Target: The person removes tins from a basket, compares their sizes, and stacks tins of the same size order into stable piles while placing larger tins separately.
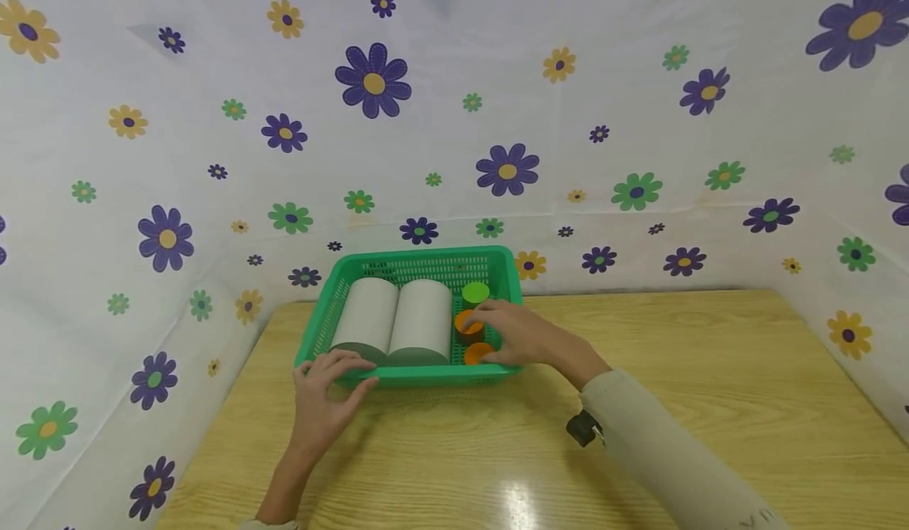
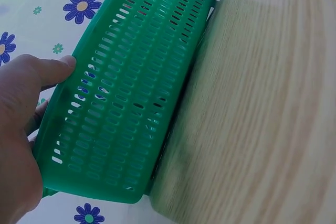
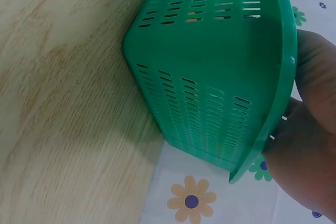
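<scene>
A green perforated plastic basket point(image 1: 440, 371) sits on the table, with two white paper rolls point(image 1: 422, 321) side by side in it. Along its right end are a small round item with a lime-green top point(image 1: 476, 292) and two with orange tops, the middle one point(image 1: 470, 323) and the front one point(image 1: 478, 352). My left hand point(image 1: 323, 396) grips the basket's front-left rim, thumb outside and fingers over the edge. My right hand point(image 1: 521, 333) reaches over the right rim, spread fingers at the middle orange top and thumb at the front one. The wrist views show mostly basket walls; the right fingertips are hidden there.
The basket stands near the back of a wood-grain table point(image 1: 682, 372). Behind it and at both sides hangs a white flower-patterned cloth point(image 1: 440, 136). A small black object point(image 1: 584, 428) hangs at the right sleeve point(image 1: 660, 451).
</scene>
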A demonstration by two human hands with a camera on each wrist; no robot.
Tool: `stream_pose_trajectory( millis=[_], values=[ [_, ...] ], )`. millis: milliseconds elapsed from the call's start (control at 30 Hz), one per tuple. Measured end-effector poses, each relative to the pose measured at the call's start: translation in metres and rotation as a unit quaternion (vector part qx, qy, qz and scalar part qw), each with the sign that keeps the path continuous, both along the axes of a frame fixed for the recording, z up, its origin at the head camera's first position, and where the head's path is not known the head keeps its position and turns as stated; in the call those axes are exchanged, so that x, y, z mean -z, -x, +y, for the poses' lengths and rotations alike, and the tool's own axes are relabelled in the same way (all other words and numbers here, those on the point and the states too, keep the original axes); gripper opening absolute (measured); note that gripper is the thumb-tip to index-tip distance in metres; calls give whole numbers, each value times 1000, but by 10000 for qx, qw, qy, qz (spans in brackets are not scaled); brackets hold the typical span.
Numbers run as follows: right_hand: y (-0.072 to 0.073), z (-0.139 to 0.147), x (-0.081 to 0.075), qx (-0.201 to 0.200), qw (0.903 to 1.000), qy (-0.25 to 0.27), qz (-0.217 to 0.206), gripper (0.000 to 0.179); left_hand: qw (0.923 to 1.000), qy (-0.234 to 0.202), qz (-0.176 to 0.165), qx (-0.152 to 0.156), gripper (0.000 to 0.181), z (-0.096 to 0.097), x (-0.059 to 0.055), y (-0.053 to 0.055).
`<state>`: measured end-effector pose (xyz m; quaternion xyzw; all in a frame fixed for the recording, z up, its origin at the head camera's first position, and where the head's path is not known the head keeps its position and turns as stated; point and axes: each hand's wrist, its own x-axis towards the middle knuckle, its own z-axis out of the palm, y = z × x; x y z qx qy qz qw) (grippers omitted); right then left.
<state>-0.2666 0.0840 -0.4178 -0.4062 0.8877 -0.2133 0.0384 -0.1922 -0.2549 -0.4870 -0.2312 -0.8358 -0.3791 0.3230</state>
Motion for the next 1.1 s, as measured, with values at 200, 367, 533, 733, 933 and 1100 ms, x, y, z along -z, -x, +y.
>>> stream_pose_trajectory(
  millis=[200,367,533,733,933,1100],
  values=[
    [8,-6,3,-158,9994,-266,159,46,10000,-20,17,-65,30,-1,2,0],
    [11,-11,7,-136,9983,-536,174,39,9998,-8,-154,-124,28,-2,4,0],
    [12,-15,7,-50,9964,-830,154,34,9999,3,-55,-115,28,-2,4,1],
    [12,-19,7,34,9942,-1061,155,34,9999,23,-95,-108,28,-2,3,2],
    [12,-21,7,17,9945,-1043,86,29,9997,84,-153,-155,27,-2,5,2],
    [13,-20,9,15,9955,-946,-48,27,9997,81,-138,-177,27,-1,7,2]
  ],
)
